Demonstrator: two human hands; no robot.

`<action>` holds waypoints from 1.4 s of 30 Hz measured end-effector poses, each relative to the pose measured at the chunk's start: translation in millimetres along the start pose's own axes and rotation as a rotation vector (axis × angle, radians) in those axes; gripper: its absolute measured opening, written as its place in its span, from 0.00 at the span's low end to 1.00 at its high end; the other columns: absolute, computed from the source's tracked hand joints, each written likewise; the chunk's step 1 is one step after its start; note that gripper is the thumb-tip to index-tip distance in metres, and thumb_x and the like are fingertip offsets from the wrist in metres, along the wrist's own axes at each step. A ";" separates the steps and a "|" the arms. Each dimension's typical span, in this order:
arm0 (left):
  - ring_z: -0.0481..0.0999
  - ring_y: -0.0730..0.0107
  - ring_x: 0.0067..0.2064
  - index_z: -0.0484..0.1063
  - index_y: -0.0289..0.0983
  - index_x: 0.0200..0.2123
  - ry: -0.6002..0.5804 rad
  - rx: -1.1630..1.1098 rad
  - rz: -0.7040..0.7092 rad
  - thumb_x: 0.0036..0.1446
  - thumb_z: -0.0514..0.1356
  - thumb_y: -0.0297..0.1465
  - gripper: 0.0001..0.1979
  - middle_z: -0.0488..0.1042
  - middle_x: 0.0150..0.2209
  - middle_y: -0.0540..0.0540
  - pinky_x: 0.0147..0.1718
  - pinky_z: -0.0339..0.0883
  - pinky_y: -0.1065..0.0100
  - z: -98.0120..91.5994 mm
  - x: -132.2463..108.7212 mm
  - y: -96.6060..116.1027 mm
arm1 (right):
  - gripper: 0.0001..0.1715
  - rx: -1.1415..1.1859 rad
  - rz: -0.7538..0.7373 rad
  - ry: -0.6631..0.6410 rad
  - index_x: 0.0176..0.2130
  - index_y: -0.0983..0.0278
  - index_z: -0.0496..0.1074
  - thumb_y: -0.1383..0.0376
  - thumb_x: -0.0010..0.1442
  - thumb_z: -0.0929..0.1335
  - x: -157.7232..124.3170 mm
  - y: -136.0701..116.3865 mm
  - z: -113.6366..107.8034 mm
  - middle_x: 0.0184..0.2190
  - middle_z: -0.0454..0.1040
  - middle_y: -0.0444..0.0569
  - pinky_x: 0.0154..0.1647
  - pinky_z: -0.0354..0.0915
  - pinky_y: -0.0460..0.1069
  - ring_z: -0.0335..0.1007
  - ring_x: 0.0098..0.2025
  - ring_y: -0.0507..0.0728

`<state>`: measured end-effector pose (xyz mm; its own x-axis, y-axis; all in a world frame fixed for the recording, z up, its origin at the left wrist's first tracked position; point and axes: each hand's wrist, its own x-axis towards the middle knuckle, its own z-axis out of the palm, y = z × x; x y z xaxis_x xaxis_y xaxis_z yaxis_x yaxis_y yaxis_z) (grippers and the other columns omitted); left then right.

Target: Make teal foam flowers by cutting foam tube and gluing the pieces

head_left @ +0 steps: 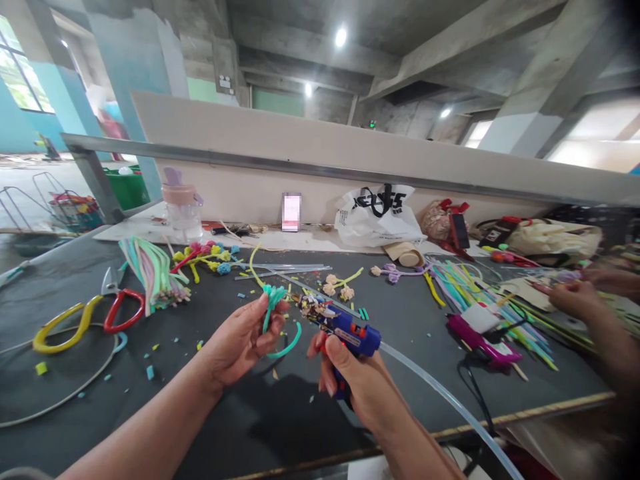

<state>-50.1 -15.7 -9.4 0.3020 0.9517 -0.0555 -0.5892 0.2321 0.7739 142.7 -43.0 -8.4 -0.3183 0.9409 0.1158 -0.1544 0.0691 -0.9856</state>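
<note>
My left hand (250, 337) pinches a teal pipe-cleaner flower (273, 300) in its fingertips, above the dark tabletop. Wrapped round the handle of a blue glue gun (357, 337) is my right hand (350, 373). The gun's nozzle end, crusted with residue, points left at the flower; whether they touch I cannot tell. A long clear glue stick (445, 393) runs out of the gun's back towards the lower right. Below the flower lies a curved teal pipe cleaner (290, 343). Peach pipe-cleaner flowers (340, 288) lie just behind the gun.
Scissors (107, 300) with yellow and red handles and a pipe-cleaner bundle (155, 277) lie left. A bottle (181, 207), a phone (291, 212) and a white bag (377, 217) stand behind. On the right are a magenta glue gun (483, 343) and another person's hands (575, 293).
</note>
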 end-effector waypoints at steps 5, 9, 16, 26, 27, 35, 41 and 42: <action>0.54 0.87 0.16 0.74 0.30 0.33 0.027 0.044 0.010 0.59 0.55 0.39 0.17 0.65 0.22 0.51 0.15 0.48 0.81 5.4 0.9 -0.1 | 0.20 0.017 -0.006 -0.041 0.31 0.66 0.72 0.51 0.59 0.65 0.1 -1.4 2.2 0.13 0.61 0.38 0.22 0.63 0.45 0.56 0.15 0.47; 0.56 0.85 0.18 0.74 0.31 0.35 -0.014 0.051 -0.052 0.59 0.54 0.42 0.18 0.66 0.24 0.49 0.16 0.50 0.80 4.7 0.5 -0.8 | 0.21 0.012 0.001 -0.049 0.32 0.66 0.71 0.50 0.58 0.65 -0.2 -2.3 2.3 0.13 0.61 0.38 0.23 0.63 0.46 0.56 0.15 0.47; 0.56 0.84 0.17 0.72 0.31 0.31 -0.069 -0.006 -0.131 0.57 0.57 0.39 0.15 0.67 0.23 0.49 0.15 0.50 0.80 2.7 -1.1 0.1 | 0.23 -0.069 0.039 -0.039 0.30 0.66 0.71 0.48 0.56 0.66 -2.2 -7.8 5.8 0.12 0.61 0.39 0.23 0.63 0.47 0.56 0.15 0.48; 0.52 0.88 0.14 0.71 0.30 0.31 -0.017 -0.059 -0.230 0.63 0.48 0.38 0.19 0.64 0.21 0.50 0.12 0.46 0.82 1.2 1.8 4.7 | 0.29 -0.236 0.044 0.010 0.34 0.66 0.66 0.43 0.51 0.67 2.4 -13.6 4.0 0.13 0.62 0.38 0.22 0.62 0.48 0.58 0.16 0.50; 0.52 0.88 0.14 0.71 0.29 0.31 -0.011 -0.048 -0.234 0.63 0.48 0.38 0.19 0.65 0.21 0.50 0.12 0.46 0.82 1.3 2.0 4.3 | 0.29 -0.246 0.038 0.009 0.34 0.66 0.66 0.43 0.50 0.67 2.7 -13.8 3.6 0.13 0.62 0.39 0.22 0.62 0.48 0.58 0.16 0.50; 0.52 0.87 0.14 0.70 0.30 0.28 0.036 -0.014 -0.198 0.63 0.49 0.36 0.18 0.66 0.21 0.49 0.12 0.47 0.81 2.5 4.2 0.5 | 0.24 0.006 -0.023 -0.154 0.30 0.66 0.70 0.46 0.55 0.66 -0.1 -10.7 1.3 0.15 0.62 0.39 0.20 0.59 0.45 0.53 0.14 0.46; 0.50 0.88 0.14 0.70 0.29 0.30 0.004 -0.109 -0.177 0.64 0.46 0.37 0.20 0.62 0.21 0.51 0.11 0.45 0.82 -4.2 4.6 7.5 | 0.22 -0.255 -0.230 0.095 0.33 0.63 0.67 0.47 0.55 0.66 16.1 -48.6 -19.7 0.24 0.68 0.43 0.22 0.61 0.47 0.57 0.17 0.47; 0.50 0.88 0.14 0.70 0.29 0.31 0.001 -0.136 -0.147 0.64 0.46 0.36 0.19 0.62 0.22 0.51 0.12 0.46 0.82 -6.2 4.2 10.1 | 0.20 -0.468 -0.233 0.151 0.34 0.63 0.67 0.49 0.54 0.67 22.1 -51.9 -26.0 0.22 0.67 0.43 0.24 0.62 0.47 0.62 0.20 0.50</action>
<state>-59.4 -8.1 -5.7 0.3912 0.9059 -0.1623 -0.6347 0.3933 0.6652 168.0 -17.2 42.2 -0.1817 0.9178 0.3529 0.2391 0.3893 -0.8895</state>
